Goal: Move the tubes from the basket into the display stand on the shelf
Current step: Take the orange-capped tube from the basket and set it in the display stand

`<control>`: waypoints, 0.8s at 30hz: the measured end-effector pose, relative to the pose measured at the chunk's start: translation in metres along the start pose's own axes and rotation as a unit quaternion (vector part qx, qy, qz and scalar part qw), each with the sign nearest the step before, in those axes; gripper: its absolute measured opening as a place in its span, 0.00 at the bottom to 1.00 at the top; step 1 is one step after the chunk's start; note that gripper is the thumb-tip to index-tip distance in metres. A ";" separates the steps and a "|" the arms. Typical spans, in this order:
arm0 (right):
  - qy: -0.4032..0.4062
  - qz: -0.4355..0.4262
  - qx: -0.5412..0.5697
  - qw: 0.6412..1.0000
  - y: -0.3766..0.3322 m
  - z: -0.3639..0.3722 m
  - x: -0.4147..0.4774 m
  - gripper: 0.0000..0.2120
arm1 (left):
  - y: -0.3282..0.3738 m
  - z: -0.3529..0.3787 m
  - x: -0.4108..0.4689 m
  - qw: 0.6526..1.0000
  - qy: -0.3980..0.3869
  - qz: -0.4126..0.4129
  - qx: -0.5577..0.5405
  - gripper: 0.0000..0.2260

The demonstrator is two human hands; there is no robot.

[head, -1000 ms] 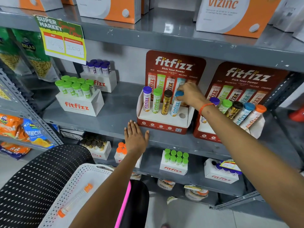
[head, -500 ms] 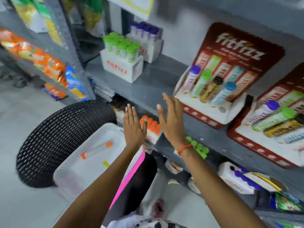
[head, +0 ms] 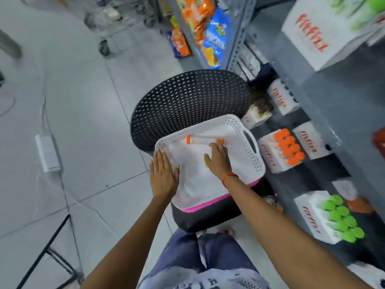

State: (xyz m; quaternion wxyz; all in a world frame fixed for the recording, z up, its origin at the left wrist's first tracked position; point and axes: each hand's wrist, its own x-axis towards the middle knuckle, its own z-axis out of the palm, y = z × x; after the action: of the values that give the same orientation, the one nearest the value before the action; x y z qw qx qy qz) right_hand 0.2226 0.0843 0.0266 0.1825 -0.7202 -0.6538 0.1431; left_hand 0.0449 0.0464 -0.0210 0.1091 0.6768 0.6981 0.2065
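We look almost straight down at a pale grey tiled floor, its joints running in long diagonals; a small white box lies on the tiles at the left, and a wheeled metal frame stands at the far end of the aisle, blurred. Along the right runs a grey steel shelf unit, its lower levels carrying white cartons of orange-capped tubes and green-capped tubes; further back, bright snack packets hang on the neighbouring rack.

In front of us a black perforated chair holds the white lattice basket on its seat, edged below by a strip of pink; the basket sits just beside the shelf's lower level. Inside it one tube with an orange cap lies flat along the far wall, and a small yellow scrap peeks out beside our right thumb.

Our right hand is inside the basket, fingers spread and unclasped, the fingertips just at the tube, though we cannot tell whether they touch it; an orange thread circles that wrist. Our left hand lies flat and spread wide at the basket's near-left rim, gripping nothing, a ring on one finger.
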 end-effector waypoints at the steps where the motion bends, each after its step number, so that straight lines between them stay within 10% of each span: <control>1: -0.027 0.008 -0.032 0.999 -0.002 0.008 0.002 0.23 | -0.009 0.002 -0.008 1.000 -0.008 -0.011 0.005 0.35; 14: -0.144 -0.174 -0.188 0.956 -0.131 0.187 -0.001 0.16 | -0.160 -0.020 -0.124 0.965 -0.050 -0.246 0.081 0.31; 18: -0.228 -0.417 -0.183 0.860 -0.178 0.247 -0.055 0.16 | -0.189 -0.015 -0.175 0.945 -0.058 -0.313 0.077 0.31; 24: -0.274 -0.536 -0.264 0.753 -0.231 0.287 -0.099 0.16 | -0.221 -0.006 -0.209 0.915 -0.052 -0.394 0.073 0.31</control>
State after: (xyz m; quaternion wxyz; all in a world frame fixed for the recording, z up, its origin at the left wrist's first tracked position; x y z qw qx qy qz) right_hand -0.1207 0.0255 -0.1288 -0.1553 -0.2008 -0.9666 0.0349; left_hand -0.1442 -0.1606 -0.1383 0.1673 0.3629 0.9147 0.0598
